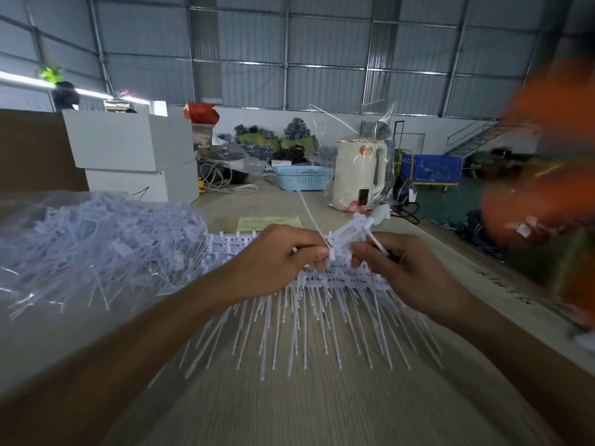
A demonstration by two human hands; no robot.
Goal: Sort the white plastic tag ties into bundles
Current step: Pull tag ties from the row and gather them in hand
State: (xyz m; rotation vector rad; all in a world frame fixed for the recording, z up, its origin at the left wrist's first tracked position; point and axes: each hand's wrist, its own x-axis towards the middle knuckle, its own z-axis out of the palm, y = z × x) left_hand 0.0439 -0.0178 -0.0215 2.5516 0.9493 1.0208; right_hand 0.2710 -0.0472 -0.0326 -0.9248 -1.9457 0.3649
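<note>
A big loose heap of white plastic tag ties (96, 246) lies on clear plastic at the left of the table. In the middle, several ties (309, 320) are laid out in rows, heads away from me and thin tails fanned toward me. Above these rows my left hand (280, 262) pinches a single tie (314, 220) whose thin tail rises up and away. My right hand (405, 268) grips a small bunch of ties (351, 230) that juts up between the two hands. The hands nearly touch.
A cream kettle in a clear bag (359, 173) and a blue basket (302, 177) stand behind the hands, with a yellow paper (269, 223) in between. White boxes (135, 152) are stacked at the back left. A blurred orange figure (547, 175) is at the right.
</note>
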